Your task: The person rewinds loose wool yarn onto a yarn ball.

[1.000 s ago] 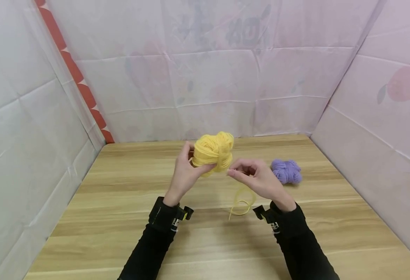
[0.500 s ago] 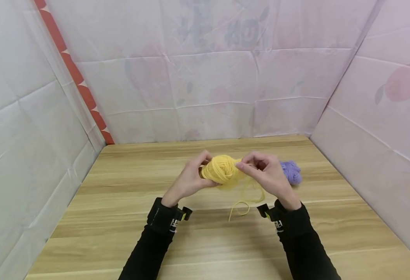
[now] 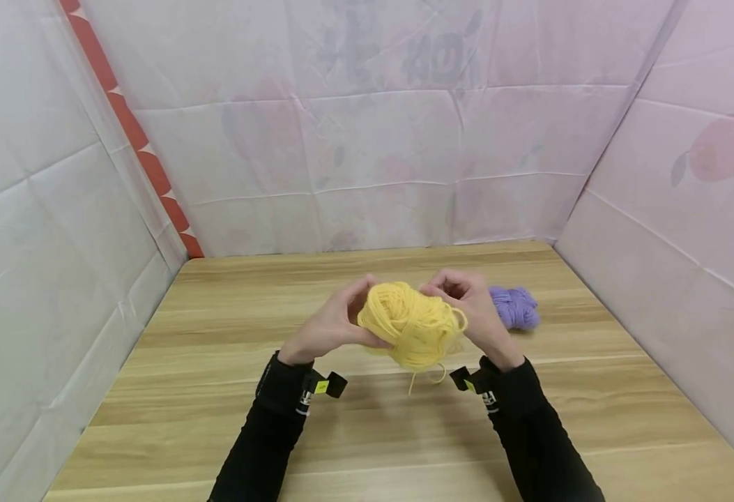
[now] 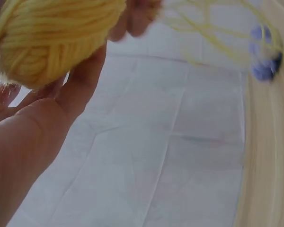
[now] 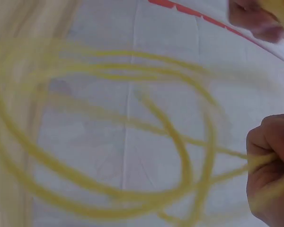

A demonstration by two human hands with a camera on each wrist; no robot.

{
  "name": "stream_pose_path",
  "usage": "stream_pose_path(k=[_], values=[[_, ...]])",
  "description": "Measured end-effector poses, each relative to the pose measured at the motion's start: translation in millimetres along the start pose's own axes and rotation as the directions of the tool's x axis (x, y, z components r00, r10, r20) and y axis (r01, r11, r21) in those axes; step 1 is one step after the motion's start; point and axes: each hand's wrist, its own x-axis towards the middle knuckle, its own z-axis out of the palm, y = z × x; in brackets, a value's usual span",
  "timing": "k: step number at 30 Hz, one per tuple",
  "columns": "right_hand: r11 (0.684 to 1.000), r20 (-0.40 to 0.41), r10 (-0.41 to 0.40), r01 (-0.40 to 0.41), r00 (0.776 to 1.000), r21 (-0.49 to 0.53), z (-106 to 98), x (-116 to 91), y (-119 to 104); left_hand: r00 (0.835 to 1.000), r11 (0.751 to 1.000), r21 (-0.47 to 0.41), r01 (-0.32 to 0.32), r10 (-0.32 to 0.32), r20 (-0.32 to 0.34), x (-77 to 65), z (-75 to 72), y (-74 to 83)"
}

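My left hand [image 3: 338, 322] grips a yellow ball of yarn [image 3: 409, 324] above the table, thumb on the near side and fingers behind. In the left wrist view the wound yarn ball [image 4: 52, 42] fills the upper left corner, with the left hand [image 4: 42, 123] under it. At the ball's far right side is my right hand [image 3: 470, 303]. In the right wrist view the right hand [image 5: 272, 165] pinches yellow yarn strands [image 5: 180, 156], which hang in loose, blurred loops. A loose yarn end [image 3: 413, 382] shows below the ball.
A purple ball of yarn [image 3: 516, 308] lies on the wooden table [image 3: 216, 390], just behind and right of the right hand. White printed sheets [image 3: 379, 153] wall the table at the back and both sides. A red scalloped strip [image 3: 131, 125] runs down the left back corner.
The yellow yarn ball has come lower and right, turning in my left hand toward the right hand. Loose yarn has come off and hangs in loops at the right hand.
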Motion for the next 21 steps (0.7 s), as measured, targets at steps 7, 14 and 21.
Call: stream_pose_path(k=[7, 14, 21], values=[[0.984, 0.062, 0.13, -0.121, 0.99, -0.128, 7.2, 5.9, 22.8, 0.979, 0.957, -0.25, -0.147, 0.105, -0.172, -4.9, -6.2, 10.2], [0.936, 0.206, 0.278, -0.217, 0.938, -0.278, -18.9, 9.6, 53.9, 0.907, 0.897, -0.321, -0.305, 0.17, -0.386, -7.8, -21.2, 21.2], [0.758, 0.252, 0.494, -0.269, 0.832, -0.594, -61.4, 1.1, 78.3, 0.81, 0.85, -0.318, -0.421, 0.195, -0.553, -11.2, -31.1, 28.3]])
